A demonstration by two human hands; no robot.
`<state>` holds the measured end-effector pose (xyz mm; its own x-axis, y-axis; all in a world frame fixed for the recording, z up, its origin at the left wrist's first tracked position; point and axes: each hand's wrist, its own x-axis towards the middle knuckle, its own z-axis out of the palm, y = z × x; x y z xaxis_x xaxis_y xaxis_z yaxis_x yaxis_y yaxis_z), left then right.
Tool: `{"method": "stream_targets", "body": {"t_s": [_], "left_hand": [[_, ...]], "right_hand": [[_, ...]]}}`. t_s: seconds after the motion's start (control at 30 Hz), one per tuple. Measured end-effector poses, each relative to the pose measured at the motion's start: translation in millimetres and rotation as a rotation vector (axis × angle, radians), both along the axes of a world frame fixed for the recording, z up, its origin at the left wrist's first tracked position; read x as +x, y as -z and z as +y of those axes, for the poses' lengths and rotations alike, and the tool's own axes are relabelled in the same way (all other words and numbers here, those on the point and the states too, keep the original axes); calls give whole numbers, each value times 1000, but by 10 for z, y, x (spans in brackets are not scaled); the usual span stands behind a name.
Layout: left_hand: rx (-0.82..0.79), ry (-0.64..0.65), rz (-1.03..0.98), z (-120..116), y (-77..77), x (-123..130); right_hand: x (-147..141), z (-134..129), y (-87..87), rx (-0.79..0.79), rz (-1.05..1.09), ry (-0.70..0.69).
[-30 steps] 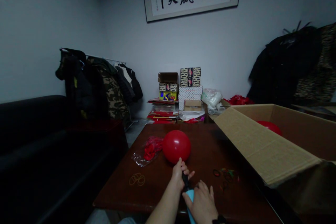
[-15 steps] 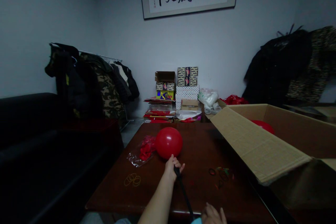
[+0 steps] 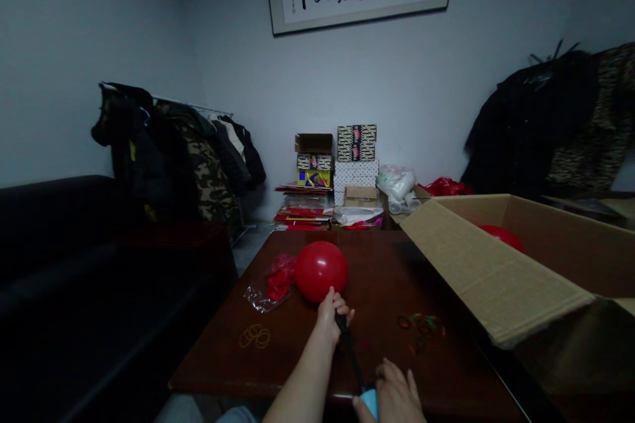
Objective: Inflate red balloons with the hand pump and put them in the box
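A round, inflated red balloon [image 3: 321, 271] is over the middle of the dark wooden table [image 3: 377, 277]. My left hand [image 3: 333, 314] is closed around the black nozzle end of a pump and the balloon's neck, just below the balloon. The pump's black shaft [image 3: 353, 357] slants down to a light blue part [image 3: 369, 402] at the bottom edge. My right hand [image 3: 394, 393] is wrapped round that blue part. To the balloon's left lies a clear plastic bag with red balloons [image 3: 280, 281].
Rubber bands [image 3: 254, 336] lie at the table's left front, and coloured bands [image 3: 421, 329] at the right. An open cardboard box [image 3: 496, 264] with a red balloon [image 3: 502, 236] inside stands to the right. A black sofa [image 3: 99, 304] is at the left.
My right hand and the blue part of the pump have moved up into fuller view. The balloon and my left hand appear slightly further right, as does the whole scene.
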<state>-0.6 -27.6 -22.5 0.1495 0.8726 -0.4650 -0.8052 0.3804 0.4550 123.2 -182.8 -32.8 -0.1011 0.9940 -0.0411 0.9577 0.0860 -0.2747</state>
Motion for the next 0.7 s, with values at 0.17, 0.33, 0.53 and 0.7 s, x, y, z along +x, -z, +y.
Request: {"method": "stream_targets", "body": {"t_s": [0.17, 0.33, 0.53, 0.7], "left_hand": [[47, 9, -9, -60, 0, 79], [78, 51, -30, -66, 30, 83], [82, 22, 11, -32, 90, -1], [85, 34, -1, 39, 82, -21]], "right_hand": [[-63, 197, -163, 32, 38, 20], [-168, 427, -356, 43, 102, 50], [-261, 472, -382, 31, 128, 44], [-220, 349, -314, 1, 102, 38]]}}
